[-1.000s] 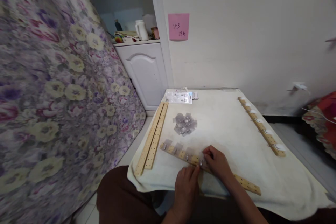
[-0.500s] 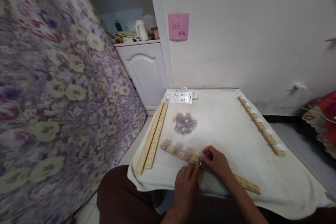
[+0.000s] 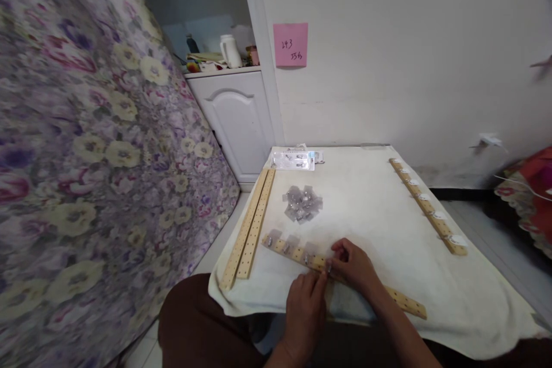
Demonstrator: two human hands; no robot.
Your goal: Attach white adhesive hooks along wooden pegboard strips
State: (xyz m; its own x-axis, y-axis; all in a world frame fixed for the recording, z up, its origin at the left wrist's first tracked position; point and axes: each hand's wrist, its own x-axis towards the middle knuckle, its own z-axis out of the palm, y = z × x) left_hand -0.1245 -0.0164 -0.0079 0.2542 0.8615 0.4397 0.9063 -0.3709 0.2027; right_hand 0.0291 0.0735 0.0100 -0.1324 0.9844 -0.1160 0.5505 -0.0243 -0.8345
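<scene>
A perforated wooden strip (image 3: 297, 255) lies slanted across the near side of the cloth-covered table (image 3: 375, 213). Several small clear hooks are fixed along its left part. My right hand (image 3: 356, 267) is closed in a pinch on a small clear hook (image 3: 330, 267) at the strip's middle. My left hand (image 3: 305, 310) rests at the strip's near edge, fingers curled against it beside that hook. A pile of clear hooks (image 3: 302, 204) sits further back on the cloth.
Two bare perforated strips (image 3: 250, 227) lie along the table's left edge. Another strip with hooks (image 3: 426, 207) lies at the right. A packet (image 3: 295, 160) sits at the back. A flowered mattress (image 3: 95, 144) stands to the left, and a white cabinet (image 3: 235, 115) is behind.
The view has shifted slightly. Both hands stay at the same spot on the strip.
</scene>
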